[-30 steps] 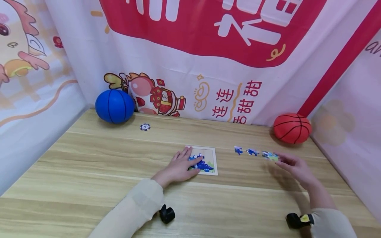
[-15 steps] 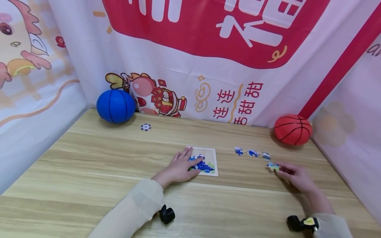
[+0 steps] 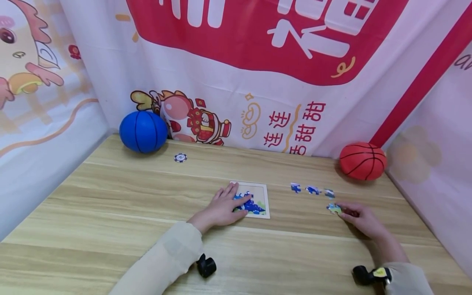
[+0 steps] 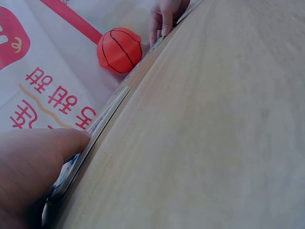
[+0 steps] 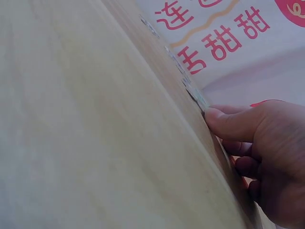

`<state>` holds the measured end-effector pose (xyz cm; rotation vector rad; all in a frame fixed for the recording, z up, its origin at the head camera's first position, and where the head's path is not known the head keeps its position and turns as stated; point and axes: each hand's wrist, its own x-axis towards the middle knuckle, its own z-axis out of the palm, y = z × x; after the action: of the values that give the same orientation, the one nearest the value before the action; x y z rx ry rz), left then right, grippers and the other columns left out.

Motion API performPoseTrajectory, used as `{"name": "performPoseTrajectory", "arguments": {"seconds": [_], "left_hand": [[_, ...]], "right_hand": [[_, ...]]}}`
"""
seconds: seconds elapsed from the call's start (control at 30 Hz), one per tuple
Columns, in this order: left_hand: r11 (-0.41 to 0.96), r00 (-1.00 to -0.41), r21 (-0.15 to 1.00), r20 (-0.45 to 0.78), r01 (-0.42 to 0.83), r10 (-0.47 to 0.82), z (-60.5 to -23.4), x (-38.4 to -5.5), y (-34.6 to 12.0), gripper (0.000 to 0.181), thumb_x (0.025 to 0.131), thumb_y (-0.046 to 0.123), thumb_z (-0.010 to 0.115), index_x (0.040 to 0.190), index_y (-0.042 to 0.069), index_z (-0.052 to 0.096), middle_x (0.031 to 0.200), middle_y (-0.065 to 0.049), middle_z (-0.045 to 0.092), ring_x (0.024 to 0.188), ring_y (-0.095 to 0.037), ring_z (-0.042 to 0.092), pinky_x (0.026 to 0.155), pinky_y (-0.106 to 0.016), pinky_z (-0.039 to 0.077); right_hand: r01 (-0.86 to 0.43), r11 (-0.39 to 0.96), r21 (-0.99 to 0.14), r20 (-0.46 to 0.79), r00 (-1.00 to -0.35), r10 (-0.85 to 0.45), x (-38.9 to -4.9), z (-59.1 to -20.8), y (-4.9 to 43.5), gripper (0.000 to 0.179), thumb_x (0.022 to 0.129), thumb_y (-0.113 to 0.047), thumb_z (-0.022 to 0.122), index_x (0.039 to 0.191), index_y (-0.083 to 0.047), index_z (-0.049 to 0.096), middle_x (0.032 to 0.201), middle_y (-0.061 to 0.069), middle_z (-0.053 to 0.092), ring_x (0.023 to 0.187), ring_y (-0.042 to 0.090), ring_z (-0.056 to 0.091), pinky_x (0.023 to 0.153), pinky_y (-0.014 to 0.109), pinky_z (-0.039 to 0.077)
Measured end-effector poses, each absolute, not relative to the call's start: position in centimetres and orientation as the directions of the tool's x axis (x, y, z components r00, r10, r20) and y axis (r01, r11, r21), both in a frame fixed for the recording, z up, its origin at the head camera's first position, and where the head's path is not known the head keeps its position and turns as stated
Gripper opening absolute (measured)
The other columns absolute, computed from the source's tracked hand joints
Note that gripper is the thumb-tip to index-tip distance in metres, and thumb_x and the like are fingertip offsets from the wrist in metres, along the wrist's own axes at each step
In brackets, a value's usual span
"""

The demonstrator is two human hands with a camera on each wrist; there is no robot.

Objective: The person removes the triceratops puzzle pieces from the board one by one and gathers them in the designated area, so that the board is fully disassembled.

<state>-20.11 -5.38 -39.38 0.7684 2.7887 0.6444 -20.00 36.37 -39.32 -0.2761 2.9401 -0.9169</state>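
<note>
My left hand (image 3: pixel 221 207) lies with spread fingers across the left side of a square jigsaw board (image 3: pixel 261 189), partly filled with a blue dinosaur picture. Its thumb (image 4: pixel 71 143) touches the board's near part in the left wrist view. Over to the right, my right hand (image 3: pixel 359 217) pinches a green and blue puzzle piece (image 3: pixel 333 208) between thumb and fingers, close over the table. In the right wrist view the thumb is on that piece's edge (image 5: pixel 201 101), other fingers curled beneath. Three loose pieces lie in a row behind it: one (image 3: pixel 295 187), another (image 3: pixel 313 190) and a third (image 3: pixel 329 193).
A blue ball (image 3: pixel 143 132) sits at the table's back left corner, with a poker chip (image 3: pixel 180 157) beside it. At the back right is a red ball (image 3: pixel 363 161). Printed cloth (image 3: pixel 236 78) walls in the wooden table (image 3: pixel 110 213) behind and on both sides.
My right hand has drawn the pinched piece toward the table's front, away from the loose row, then shifted it slightly left. The left hand has stayed on the board.
</note>
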Motion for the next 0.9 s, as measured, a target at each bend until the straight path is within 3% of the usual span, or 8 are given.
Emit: {"name": "performPoseTrajectory", "arguments": {"seconds": [0.9], "left_hand": [[0.768,-0.850,0.458,-0.050,0.447,0.524,-39.52,-20.25,-5.45,0.050,0.088,0.046,0.038,0.134,0.030,0.029,0.143,-0.011,-0.001,0.128,-0.023,-0.007,0.100,-0.043,-0.004]], "right_hand": [[-0.151,0.822,-0.549,-0.012,-0.982,-0.189,-20.05,-39.03,35.97,0.042,0.086,-0.027,0.053,0.122,-0.005,0.050,0.115,0.022,0.048,0.099,0.032,0.042,0.080,0.051,0.033]]}}
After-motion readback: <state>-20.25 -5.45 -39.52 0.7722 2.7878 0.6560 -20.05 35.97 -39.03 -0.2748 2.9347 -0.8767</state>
